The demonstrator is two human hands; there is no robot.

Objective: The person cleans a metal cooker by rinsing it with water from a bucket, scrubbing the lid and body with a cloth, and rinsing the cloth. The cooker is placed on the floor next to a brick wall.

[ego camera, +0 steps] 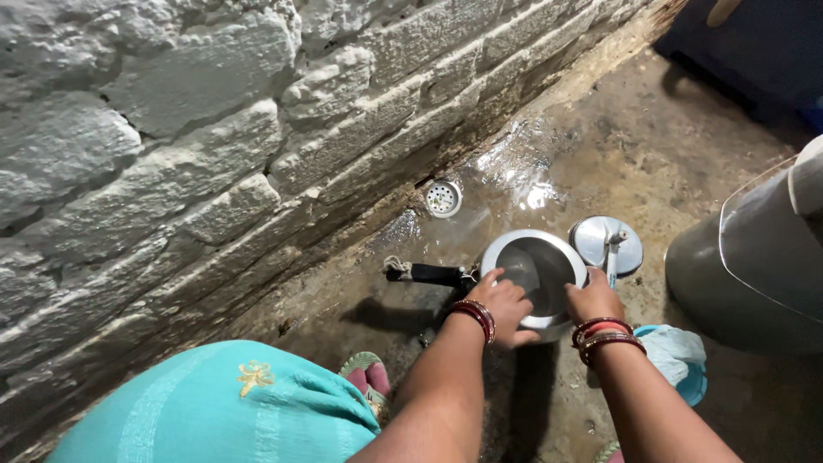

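Observation:
A steel pressure cooker (538, 264) lies tilted on the wet floor, its mouth facing me and its black handle (433, 273) pointing left. My left hand (506, 304) grips the cooker's near left rim. My right hand (593, 299) rests on its right rim. Both wrists wear red bangles. The cooker's steel lid (607, 243) lies flat just right of the cooker, handle up.
A rough whitewashed stone wall (197, 146) runs along the left. A round metal drain cover (443, 199) sits at its base in a puddle. A large grey vessel (750, 266) stands right. A small blue bowl with a cloth (681, 360) lies near my right wrist. My teal-clad knee (223, 407) is at the bottom left.

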